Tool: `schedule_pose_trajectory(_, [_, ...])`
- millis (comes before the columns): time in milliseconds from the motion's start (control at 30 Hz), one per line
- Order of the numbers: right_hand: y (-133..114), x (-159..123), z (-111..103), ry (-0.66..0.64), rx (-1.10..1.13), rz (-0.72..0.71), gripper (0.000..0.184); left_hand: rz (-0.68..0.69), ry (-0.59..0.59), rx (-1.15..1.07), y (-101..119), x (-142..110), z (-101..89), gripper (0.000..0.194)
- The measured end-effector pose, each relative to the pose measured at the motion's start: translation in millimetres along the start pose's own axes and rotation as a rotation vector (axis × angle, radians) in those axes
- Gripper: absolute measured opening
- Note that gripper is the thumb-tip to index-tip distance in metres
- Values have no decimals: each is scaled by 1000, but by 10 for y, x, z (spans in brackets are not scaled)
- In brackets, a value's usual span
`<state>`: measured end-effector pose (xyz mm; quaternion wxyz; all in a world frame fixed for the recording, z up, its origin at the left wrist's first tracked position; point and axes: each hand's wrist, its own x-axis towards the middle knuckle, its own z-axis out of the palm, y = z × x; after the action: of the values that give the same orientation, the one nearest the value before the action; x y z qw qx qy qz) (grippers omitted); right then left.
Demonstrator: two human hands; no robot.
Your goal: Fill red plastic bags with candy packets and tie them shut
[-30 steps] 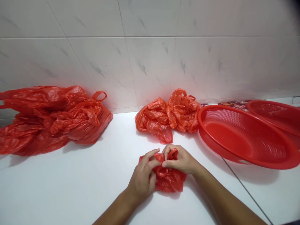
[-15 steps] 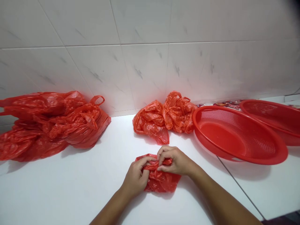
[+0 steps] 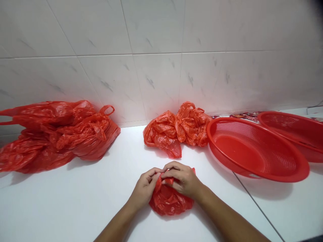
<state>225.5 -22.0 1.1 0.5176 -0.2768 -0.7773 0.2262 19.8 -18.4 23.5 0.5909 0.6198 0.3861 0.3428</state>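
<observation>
Here the left hand (image 3: 143, 189) and right hand (image 3: 185, 181) pinch the upper folds of a crumpled red plastic bag (image 3: 171, 204), its body resting on the white countertop (image 3: 83, 205), which apparently steadies it.

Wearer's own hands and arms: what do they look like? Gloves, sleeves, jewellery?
Left hand and right hand are ungloved. Left forearm and right forearm show no sleeves, watch or bracelet. No rings visible, though some fingers are partly hidden.
</observation>
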Motion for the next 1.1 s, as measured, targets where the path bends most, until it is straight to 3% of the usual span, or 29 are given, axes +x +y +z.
schedule_pose_trajectory(100, [72, -5, -70, -6, 21, 13, 26, 52, 103, 158, -45, -4, -79, 38])
schedule_pose_trajectory(200, [156, -1, -157, 69, 122, 121, 19, 121, 213, 360, -62, -19, -165, 38])
schedule_pose_trajectory(367, [222, 40, -277, 338, 646, 403, 35, 123, 371, 421, -58, 33, -313, 37])
schedule_pose_trajectory(433, [202, 54, -301, 376, 803, 421, 38, 137, 409, 378, -51, 63, -357, 36])
schedule_pose_trajectory(533, [137, 58, -297, 222, 762, 400, 41, 165, 402, 137, -21, 75, -379, 39])
schedule_pose_trajectory(600, [96, 54, -265, 90, 602, 379, 43, 156, 301, -140, 3, 57, -365, 42])
schedule_pose_trajectory(667, [70, 53, -221, 43, 532, 372, 43, 146, 143, -368, 19, 32, -339, 44])
schedule_pose_trajectory(767, [59, 64, -173, 169, 759, 381, 45, 139, 13, -503, 25, 16, -309, 45])
schedule_pose_trajectory(900, [89, 91, -210, 315, 1023, 430, 48, 101, 136, -550, 31, 61, -336, 52])
schedule_pose_trajectory(1100, [253, 104, -304, 322, 870, 614, 61, 86, 331, -487, 19, 154, -440, 59])
